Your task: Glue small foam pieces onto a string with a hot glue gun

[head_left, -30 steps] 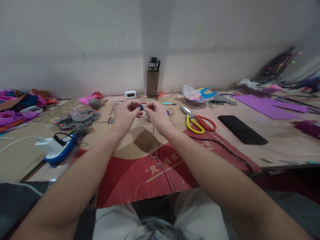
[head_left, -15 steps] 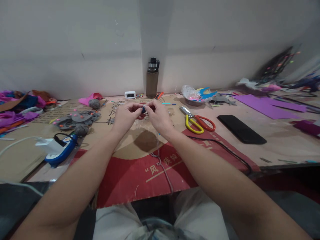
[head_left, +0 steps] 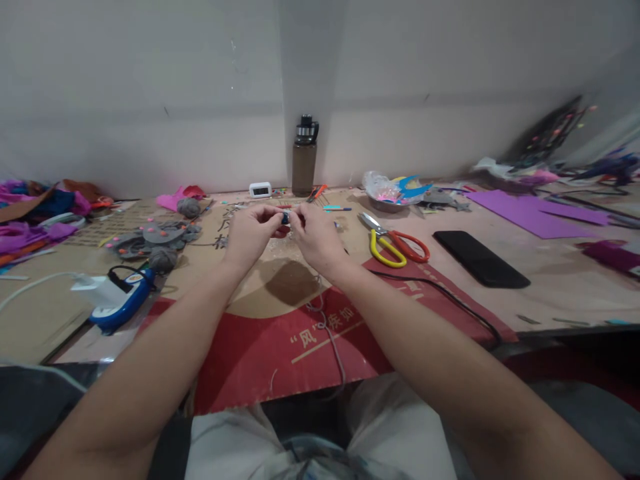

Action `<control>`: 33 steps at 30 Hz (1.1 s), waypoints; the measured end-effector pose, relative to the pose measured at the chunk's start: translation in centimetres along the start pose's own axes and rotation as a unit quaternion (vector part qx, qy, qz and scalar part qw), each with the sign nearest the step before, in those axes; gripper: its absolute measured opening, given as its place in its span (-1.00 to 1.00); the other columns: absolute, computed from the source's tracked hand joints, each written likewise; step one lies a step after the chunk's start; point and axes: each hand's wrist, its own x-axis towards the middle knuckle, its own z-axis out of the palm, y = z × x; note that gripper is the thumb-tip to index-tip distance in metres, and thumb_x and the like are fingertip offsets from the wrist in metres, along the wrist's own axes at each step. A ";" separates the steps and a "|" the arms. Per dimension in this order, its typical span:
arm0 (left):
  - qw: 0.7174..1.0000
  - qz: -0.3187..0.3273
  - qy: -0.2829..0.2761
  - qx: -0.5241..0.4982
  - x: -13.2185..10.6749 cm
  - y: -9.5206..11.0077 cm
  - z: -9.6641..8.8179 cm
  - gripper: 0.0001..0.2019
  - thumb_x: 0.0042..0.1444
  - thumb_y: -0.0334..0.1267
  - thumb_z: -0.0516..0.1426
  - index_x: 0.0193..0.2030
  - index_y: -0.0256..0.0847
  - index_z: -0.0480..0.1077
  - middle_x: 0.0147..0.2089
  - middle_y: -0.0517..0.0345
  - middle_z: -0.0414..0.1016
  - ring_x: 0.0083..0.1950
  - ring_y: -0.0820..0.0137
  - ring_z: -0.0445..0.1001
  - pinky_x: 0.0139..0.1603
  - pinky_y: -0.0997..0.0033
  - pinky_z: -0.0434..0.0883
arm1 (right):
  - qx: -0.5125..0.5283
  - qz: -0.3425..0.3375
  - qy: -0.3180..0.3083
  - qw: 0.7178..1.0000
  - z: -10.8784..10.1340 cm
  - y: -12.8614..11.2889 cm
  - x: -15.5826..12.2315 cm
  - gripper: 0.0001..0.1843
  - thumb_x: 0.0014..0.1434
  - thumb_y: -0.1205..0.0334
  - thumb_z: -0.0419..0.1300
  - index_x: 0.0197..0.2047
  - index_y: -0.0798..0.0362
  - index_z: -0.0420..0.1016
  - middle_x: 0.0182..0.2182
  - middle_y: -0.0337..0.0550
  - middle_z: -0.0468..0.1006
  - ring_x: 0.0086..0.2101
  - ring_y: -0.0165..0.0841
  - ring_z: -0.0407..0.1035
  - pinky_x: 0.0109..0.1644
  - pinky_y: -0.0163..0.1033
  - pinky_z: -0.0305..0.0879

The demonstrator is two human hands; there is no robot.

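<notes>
Above the cardboard sheet (head_left: pixel 240 287), my two hands meet in front of me. My left hand (head_left: pixel 254 235) pinches a small dark blue piece (head_left: pixel 285 218) between thumb and fingertips; its exact kind is too small to tell. Right beside it, my right hand (head_left: pixel 315 239) has its fingers closed in a pinch, the fingertips partly hidden. A thin grey yarn (head_left: pixel 331 337) runs down from under the right hand, loops loosely over the red part of the cardboard and drops past the front edge towards my lap.
Right of my hands lie scissors (head_left: pixel 387 248) with yellow and red handles and a black phone (head_left: pixel 480 259). A bottle (head_left: pixel 305 160) stands by the wall. Grey felt scraps (head_left: pixel 150 240) and a blue power strip (head_left: pixel 123 307) are on the left; a bowl (head_left: pixel 387 203) sits behind.
My right hand has shifted slightly right, away from the dark blue piece, which shows more now. The yarn below has swung a little to the right. My left hand barely moved.
</notes>
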 end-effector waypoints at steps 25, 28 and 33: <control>0.995 -0.052 -0.026 -0.081 0.0 -0.4 0.2 -0.88 -0.05 -0.25 0.17 -0.43 -0.28 0.41 -0.50 0.14 0.45 -0.53 0.52 0.41 -0.52 0.54 0.38 | 0.026 0.054 -0.008 0.998 -0.1 -0.2 -0.1 -0.78 0.16 0.20 0.00 -0.50 0.05 0.26 -0.53 -0.23 0.37 -0.50 -0.44 0.17 -0.39 -0.27 0.03; 0.994 -0.044 -0.082 -0.057 0.3 -0.4 -0.2 -0.87 -0.04 -0.25 0.16 -0.40 -0.28 0.44 -0.52 0.13 0.45 -0.56 0.52 0.38 -0.60 0.57 0.29 | 0.021 0.053 -0.002 0.998 -0.3 0.0 -0.1 -0.78 0.14 0.22 0.00 -0.52 0.04 0.25 -0.54 -0.23 0.37 -0.50 -0.44 0.18 -0.38 -0.27 0.04; 0.987 -0.058 -0.146 -0.046 0.8 -0.6 -0.8 -0.86 -0.09 -0.29 0.18 -0.35 -0.27 0.48 -0.45 0.07 0.49 -0.49 0.47 0.44 -0.60 0.56 0.28 | 0.004 0.056 -0.019 0.998 -0.5 0.5 -0.1 -0.78 0.13 0.24 0.01 -0.53 0.04 0.26 -0.56 -0.22 0.36 -0.52 -0.43 0.17 -0.39 -0.26 0.03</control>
